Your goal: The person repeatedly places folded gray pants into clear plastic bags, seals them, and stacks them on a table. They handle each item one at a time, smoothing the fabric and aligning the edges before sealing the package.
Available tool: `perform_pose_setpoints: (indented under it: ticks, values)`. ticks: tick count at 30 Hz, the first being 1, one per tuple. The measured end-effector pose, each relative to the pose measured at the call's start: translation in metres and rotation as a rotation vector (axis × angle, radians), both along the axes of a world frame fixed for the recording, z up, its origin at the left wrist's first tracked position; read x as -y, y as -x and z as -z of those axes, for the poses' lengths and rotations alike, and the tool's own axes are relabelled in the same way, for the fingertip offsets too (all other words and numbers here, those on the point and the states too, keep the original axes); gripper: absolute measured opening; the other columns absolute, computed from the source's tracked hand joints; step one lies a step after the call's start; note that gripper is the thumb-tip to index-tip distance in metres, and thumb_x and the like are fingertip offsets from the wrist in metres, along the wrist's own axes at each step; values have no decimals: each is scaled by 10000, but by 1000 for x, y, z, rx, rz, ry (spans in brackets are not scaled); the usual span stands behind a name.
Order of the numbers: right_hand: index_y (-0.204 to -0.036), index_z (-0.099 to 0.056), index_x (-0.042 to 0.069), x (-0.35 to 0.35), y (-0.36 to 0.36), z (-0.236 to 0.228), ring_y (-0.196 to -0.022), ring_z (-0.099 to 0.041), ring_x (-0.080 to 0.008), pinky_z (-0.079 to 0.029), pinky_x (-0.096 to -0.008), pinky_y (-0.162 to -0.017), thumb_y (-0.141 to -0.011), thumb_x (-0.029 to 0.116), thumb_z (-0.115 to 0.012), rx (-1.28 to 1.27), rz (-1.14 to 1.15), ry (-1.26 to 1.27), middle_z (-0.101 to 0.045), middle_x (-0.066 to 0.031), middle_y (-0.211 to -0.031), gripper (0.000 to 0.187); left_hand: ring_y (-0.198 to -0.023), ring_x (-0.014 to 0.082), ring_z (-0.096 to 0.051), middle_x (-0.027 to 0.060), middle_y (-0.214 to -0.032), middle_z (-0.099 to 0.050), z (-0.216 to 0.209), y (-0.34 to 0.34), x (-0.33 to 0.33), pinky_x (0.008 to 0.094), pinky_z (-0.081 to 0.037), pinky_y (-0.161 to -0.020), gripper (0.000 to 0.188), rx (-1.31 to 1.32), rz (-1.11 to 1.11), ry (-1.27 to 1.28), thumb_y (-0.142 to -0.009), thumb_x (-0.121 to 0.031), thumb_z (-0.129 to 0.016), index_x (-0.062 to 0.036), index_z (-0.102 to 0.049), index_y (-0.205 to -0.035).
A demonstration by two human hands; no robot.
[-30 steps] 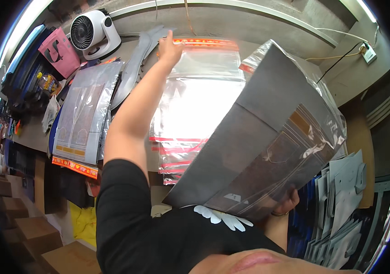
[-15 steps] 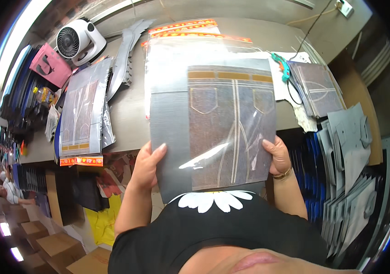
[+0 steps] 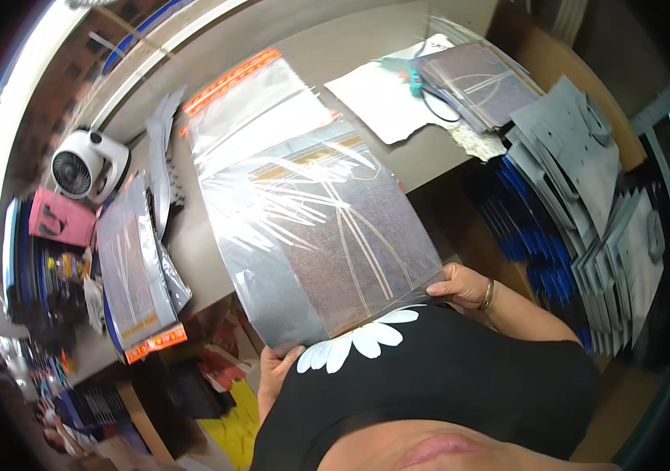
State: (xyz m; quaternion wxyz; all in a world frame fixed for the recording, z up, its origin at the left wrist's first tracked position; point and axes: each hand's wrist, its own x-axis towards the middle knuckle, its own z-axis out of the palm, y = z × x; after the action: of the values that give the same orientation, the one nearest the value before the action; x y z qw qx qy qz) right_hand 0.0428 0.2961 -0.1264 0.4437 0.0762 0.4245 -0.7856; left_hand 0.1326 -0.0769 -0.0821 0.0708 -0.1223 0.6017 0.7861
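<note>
A flat grey panel printed like denim, with stitched lines and a tan band, lies in a clear plastic sleeve (image 3: 350,243). Glare streaks its far left part. At the near left corner my left hand (image 3: 273,375) is closed on the sleeve, most of its fingers hidden beneath. My right hand (image 3: 460,286) pinches the near right corner, thumb on top. The far end of the sleeve reaches over a stack of clear plastic bags (image 3: 252,110) with orange printed strips; whether it rests on them I cannot tell.
Similar denim-print panels (image 3: 127,259) are stacked at the left, near a white fan (image 3: 87,165) and pink bag (image 3: 64,216). Far right lie a teal glue gun (image 3: 411,78), white sheet (image 3: 386,98) and more panels (image 3: 476,82). Grey folded pieces (image 3: 578,165) stand right.
My hands have shifted to the near corners of the sleeve, close to my body, and the left is lower. The sleeve now slants up to the left in the turned view.
</note>
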Motion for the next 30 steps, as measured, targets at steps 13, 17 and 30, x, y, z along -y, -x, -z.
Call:
perform_pose_setpoints:
  ticks: [13,17,30]
  values:
    - [-1060,-643,57,-45,170,-54,-926,-614,-361,-487,-421,-832,-827,304,-615,-1277,632,-1293,-661,-174,-990,341,-972,215,-609,118,-1123,-605,-15,44,17,355,-504,-819,327,-334,5,-92,-865,1,-581,-18,-533,-1187]
    - [-1262,-491,39,-84,252,-56,-1234,-415,-340,-326,-421,-1041,-833,355,-614,-1152,614,-1977,-472,-199,-1305,547,-983,241,-607,140,-1174,-577,-41,103,-2,372,-495,-858,399,-164,-203,-83,-886,-12,-536,-14,-454,-1277]
    - [-813,-629,87,-71,205,-29,-794,-569,-287,-483,-382,-713,-827,118,-560,-1841,829,-1591,-602,-89,-793,77,-1301,339,-364,220,-1392,-376,20,157,-19,423,-285,-1078,626,-654,-543,992,-820,-53,-616,12,-357,-1386]
